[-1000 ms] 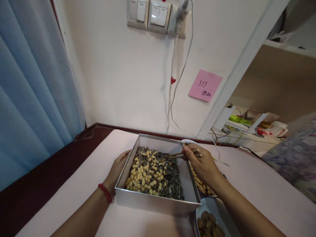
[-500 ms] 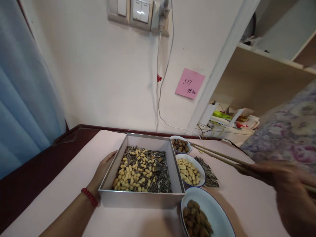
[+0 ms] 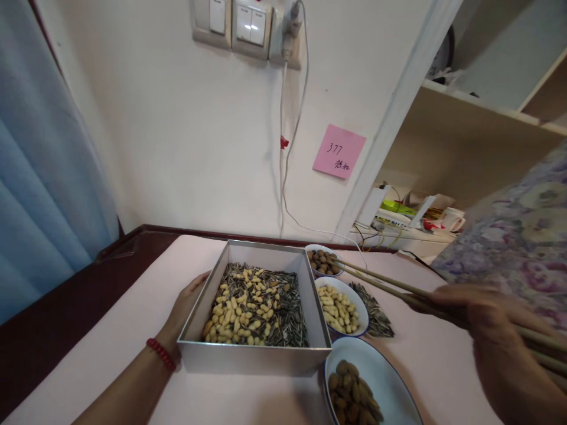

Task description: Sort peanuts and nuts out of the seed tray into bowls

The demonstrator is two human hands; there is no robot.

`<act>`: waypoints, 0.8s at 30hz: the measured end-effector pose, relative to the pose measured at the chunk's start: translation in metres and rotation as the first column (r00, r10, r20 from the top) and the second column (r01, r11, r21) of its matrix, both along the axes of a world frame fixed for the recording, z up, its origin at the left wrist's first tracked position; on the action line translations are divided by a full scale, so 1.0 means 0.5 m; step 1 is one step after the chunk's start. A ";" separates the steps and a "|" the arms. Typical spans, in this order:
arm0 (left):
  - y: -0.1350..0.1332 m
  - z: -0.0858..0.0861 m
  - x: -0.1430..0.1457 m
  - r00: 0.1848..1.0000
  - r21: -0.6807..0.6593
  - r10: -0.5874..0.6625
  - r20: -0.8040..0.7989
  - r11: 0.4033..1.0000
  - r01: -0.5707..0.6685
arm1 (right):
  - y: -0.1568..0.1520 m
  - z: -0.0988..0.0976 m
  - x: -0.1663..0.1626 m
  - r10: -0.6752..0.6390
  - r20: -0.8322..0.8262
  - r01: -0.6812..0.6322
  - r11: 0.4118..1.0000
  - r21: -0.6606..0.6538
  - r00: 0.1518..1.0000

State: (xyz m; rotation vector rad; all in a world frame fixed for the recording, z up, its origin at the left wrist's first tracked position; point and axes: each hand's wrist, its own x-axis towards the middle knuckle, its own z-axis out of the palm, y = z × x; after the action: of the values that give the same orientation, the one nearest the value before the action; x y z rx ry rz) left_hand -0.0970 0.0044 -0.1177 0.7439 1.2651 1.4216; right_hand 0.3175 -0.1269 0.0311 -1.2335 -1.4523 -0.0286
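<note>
A grey rectangular box (image 3: 254,361) holds peanuts in shells (image 3: 233,316) lying over striped sunflower seeds (image 3: 290,321). Against its left wall is my left hand (image 3: 183,310), gripping the side; some fingertips are hidden. My right hand (image 3: 491,330) is closed around a pair of long wooden chopsticks (image 3: 398,287). Their tips reach the far small bowl (image 3: 315,248), at round brown nuts (image 3: 322,261); I see no nut lifted between them. A second bowl (image 3: 364,316) contains peanuts, and the nearest, larger bowl (image 3: 392,381) contains brown almond-like nuts (image 3: 352,395).
A heap of sunflower seeds (image 3: 374,313) lies right of the peanut bowl on a pale pink sheet (image 3: 106,354). Behind are the wall with a white cable (image 3: 305,227) and a pink note (image 3: 339,151). Shelves and flowered cloth (image 3: 527,236) stand at right, a blue curtain (image 3: 48,177) at left.
My right hand has moved left with the chopsticks, and their tips have gone from the bowl's right rim to over its round nuts. The left hand and box stay in place.
</note>
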 end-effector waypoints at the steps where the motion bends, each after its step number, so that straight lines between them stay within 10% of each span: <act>1: -0.001 0.001 0.002 0.999 -0.007 -0.007 0.032 1.000 0.007 | 0.009 0.009 -0.039 0.042 0.036 -0.041 0.999 -0.026 0.998; 8: -0.022 0.028 0.024 0.995 -0.016 -0.005 0.100 1.000 0.007 | 0.144 -0.022 -0.153 0.382 -0.073 -0.386 0.876 -0.290 0.921; 24: -0.026 0.031 0.027 0.990 -0.008 0.012 0.139 1.000 -0.011 | 0.273 -0.106 -0.206 0.435 -0.055 -0.419 0.814 -0.403 0.899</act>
State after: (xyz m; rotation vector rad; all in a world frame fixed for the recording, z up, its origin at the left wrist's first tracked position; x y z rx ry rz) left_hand -0.0832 -0.0088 -0.1019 0.6219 1.1679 1.4517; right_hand 0.2146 0.0097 -0.0217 -1.2023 -1.8038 0.5884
